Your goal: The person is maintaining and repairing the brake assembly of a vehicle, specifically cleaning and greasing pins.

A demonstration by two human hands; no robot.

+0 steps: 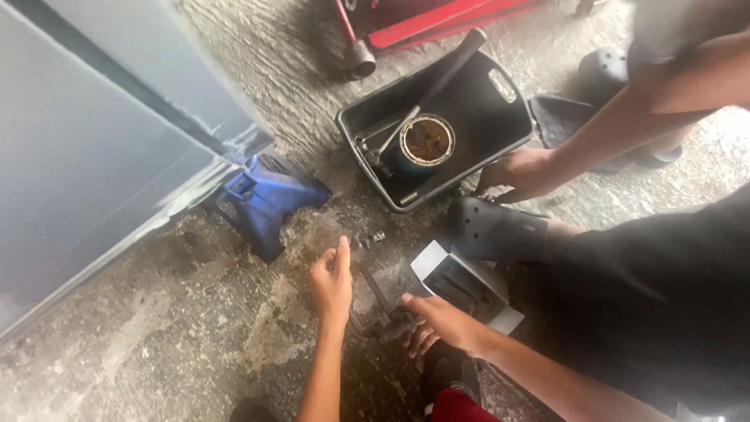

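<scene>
My left hand [332, 280] hovers low over the concrete floor. It holds nothing, and one finger stretches toward a few small bolts [373, 237] lying just beyond it. My right hand [439, 320] is lower right of it. Its thumb and curled fingers close on the end of a dark metal tool [380, 301] that lies on the floor between my hands. An open white box [469, 285] holding a dark part sits just right of my right hand.
A black tray [500, 117] holds wrenches, a long handle and a used round filter [426, 141]. Another person's hand [519, 170] rests by its corner, with their black clog [496, 228] below. A blue jack stand [266, 202] props the grey car body [94, 141]. A red floor jack [422, 23] stands at the top.
</scene>
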